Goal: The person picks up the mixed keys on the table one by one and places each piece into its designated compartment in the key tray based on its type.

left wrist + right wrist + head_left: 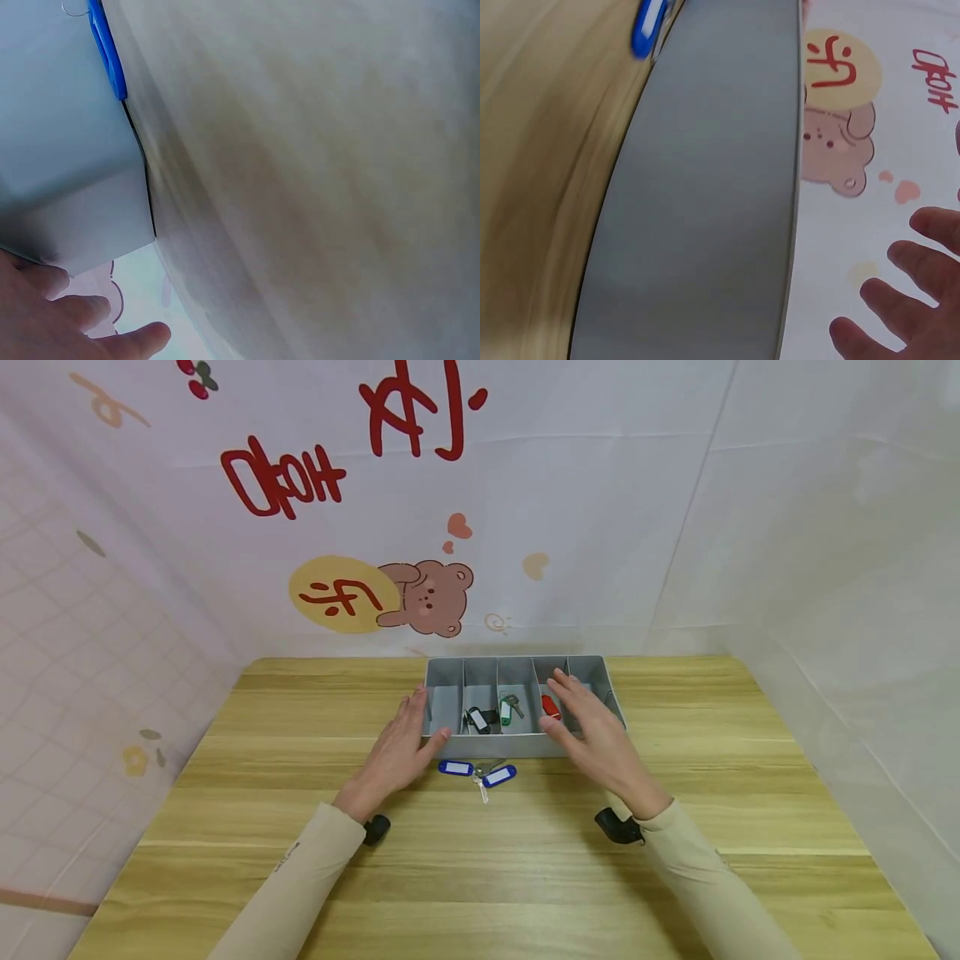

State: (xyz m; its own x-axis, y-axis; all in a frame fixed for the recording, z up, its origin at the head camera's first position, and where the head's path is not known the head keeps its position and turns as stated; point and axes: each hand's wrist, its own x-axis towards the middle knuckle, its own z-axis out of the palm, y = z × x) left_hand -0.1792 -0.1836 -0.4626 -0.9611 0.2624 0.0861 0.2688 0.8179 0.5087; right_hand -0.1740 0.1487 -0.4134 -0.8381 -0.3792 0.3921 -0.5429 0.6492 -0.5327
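Observation:
A grey divided tray (491, 746) stands at the back of the table between my two hands. My left hand (396, 745), fingers straight, is beside its left end, and the left wrist view shows the fingertips (154, 337) near the tray's corner. Over the tray's right part my right hand (600, 747) is held with spread fingers, gripping nothing. In front of the tray lie two blue key tags (456, 767) with keys (482, 785). Inside, a black key tag (477, 720), a green key tag (506, 711) and a red key tag (551, 707) occupy separate compartments.
The wooden table (495, 877) extends around the tray on both sides and toward me. Behind it hangs a white cloth (585, 510) printed with a bear and red characters, continuing down both sides. A dark wrist-worn device (618, 827) sits under the right sleeve's cuff.

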